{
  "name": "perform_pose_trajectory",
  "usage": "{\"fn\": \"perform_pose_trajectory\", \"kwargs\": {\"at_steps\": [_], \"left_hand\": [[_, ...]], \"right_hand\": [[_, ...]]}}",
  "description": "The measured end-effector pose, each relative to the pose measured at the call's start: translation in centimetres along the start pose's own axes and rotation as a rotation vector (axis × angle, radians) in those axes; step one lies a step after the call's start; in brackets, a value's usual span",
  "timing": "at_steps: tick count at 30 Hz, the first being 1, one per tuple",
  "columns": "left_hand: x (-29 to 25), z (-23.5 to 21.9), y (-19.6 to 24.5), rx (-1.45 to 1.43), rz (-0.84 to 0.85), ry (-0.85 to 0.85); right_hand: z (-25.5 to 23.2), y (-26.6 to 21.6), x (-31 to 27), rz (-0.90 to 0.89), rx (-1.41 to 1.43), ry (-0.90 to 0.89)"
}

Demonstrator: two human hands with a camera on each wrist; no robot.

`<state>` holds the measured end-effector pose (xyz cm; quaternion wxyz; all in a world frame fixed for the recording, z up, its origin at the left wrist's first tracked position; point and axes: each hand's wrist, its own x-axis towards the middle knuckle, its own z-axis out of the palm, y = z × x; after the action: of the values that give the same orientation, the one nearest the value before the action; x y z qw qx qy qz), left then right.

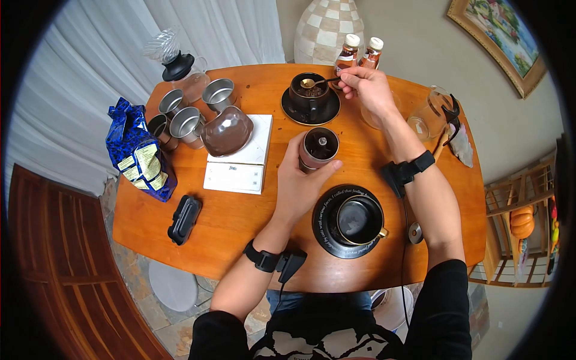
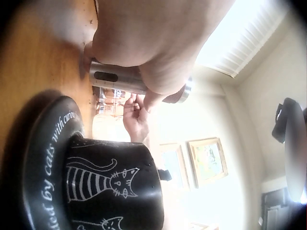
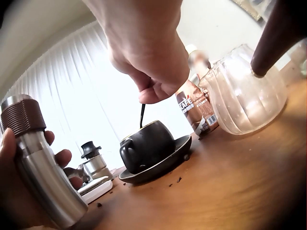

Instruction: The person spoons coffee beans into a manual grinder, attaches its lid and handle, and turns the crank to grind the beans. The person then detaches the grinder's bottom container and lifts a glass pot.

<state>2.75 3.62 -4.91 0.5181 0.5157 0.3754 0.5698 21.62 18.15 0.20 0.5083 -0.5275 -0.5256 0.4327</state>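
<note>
Head view: the left hand (image 1: 300, 183) wraps the open coffee grinder (image 1: 318, 147) standing on the table (image 1: 240, 216); the right hand (image 1: 367, 87) pinches a spoon (image 1: 315, 82) over the cup of beans (image 1: 309, 93). I'd judge scooping is underway.

Left wrist: fingers (image 2: 144, 72) curled around the grinder's steel body.

Right wrist: spoon handle dips into the cup; next, carry it level to the grinder's mouth.

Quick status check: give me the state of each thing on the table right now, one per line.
grinder: upright, top open, gripped by left hand
spoon: held by right hand over far cup
far cup: upright, holds beans
near cup: upright on saucer
blue bag: lying, top crumpled
</note>
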Motion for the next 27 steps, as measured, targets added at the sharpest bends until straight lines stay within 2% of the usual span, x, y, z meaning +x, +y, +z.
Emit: {"fn": "perform_pose_trajectory", "kwargs": {"at_steps": [9,11,17,21,23,25,26,27], "left_hand": [[0.2,-0.3,-0.3,0.068,0.005,0.015],[0.2,-0.4,-0.3,0.073,0.010,0.028],[0.3,-0.4,0.0,0.035,0.042,0.042],[0.1,-0.4,0.3,0.058,0.044,0.039],[0.1,-0.4,0.4,0.058,0.051,0.035],[0.0,-0.4,0.6,0.078,0.040,-0.008],[0.0,-0.3,0.6,0.076,0.041,-0.008],[0.0,-0.3,0.5,0.060,0.043,-0.004]], "right_hand": [[-1.3,-1.1,-0.9,-0.007,0.098,-0.001],[-2.0,-2.2,-1.5,-0.070,0.104,-0.037],[-3.7,-8.6,-7.4,-0.158,0.137,-0.100],[-5.0,-9.5,-10.7,-0.167,0.105,-0.172],[-4.8,-9.3,-12.0,-0.174,0.065,-0.139],[-4.7,-9.2,-13.3,-0.246,-0.163,-0.142],[-4.5,-9.3,-14.4,-0.409,-0.352,-0.178],[-4.0,-9.5,-14.8,-0.480,-0.328,-0.212]]}}
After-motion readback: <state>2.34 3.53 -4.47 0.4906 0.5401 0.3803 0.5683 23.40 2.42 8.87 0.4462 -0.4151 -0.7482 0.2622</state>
